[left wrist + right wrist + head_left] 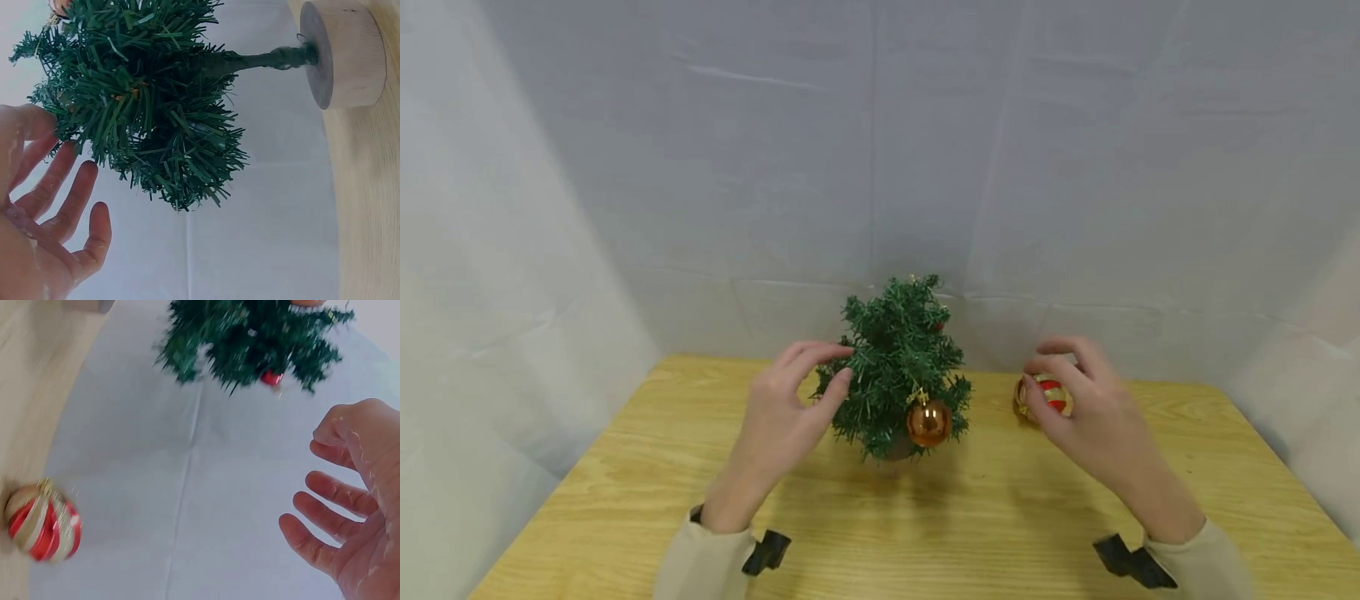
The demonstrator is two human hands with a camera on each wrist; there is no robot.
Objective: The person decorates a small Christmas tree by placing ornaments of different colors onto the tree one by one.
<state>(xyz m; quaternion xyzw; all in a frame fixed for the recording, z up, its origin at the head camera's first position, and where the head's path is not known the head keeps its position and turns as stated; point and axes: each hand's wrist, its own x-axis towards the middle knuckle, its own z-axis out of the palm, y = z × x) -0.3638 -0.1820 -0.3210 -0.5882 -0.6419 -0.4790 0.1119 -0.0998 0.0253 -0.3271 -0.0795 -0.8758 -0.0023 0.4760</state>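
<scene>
A small green artificial Christmas tree (898, 367) stands on a round wooden base (353, 56). A shiny copper ball ornament (929, 423) hangs low on its front right, and a small red ornament (271, 377) shows among the branches. At the tree's left side is my left hand (793, 408), thumb and fingers apart at the branch tips; whether they touch is unclear. My right hand (1093, 417) hangs in the air right of the tree with loosely bent fingers and holds nothing. Beyond it, partly hidden, a red-and-gold striped ball ornament (47, 525) lies on the table.
The light wooden table (647, 467) runs under everything, its back edge just behind the tree. A pale cloth backdrop (775, 167) hangs behind and along both sides. Black straps with small mounts (766, 552) sit at both sleeve cuffs.
</scene>
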